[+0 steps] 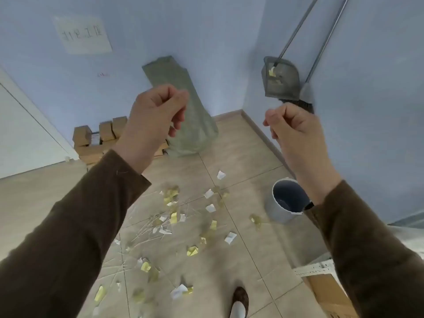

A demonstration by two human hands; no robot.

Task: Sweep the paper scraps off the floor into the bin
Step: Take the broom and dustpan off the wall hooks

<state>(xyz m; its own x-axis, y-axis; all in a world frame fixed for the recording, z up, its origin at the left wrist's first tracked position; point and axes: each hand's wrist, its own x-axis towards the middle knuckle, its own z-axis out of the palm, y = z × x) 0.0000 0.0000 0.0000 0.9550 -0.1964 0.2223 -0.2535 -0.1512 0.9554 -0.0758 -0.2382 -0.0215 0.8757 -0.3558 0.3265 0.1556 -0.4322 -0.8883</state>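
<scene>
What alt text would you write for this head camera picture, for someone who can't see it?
Two raised hands, left and right, fingers curled and holding nothing, above a tiled floor strewn with paper scraps. A grey bin stands at right; a dustpan and broom lean in the corner.

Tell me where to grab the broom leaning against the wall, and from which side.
Grip the broom on its thin metal pole, somewhere above the dark bristle head. The pole leans bare against the right wall, with the dustpan close on its left, so coming from the front with the right hand looks easiest. That hand is curled and holds nothing now.
</scene>
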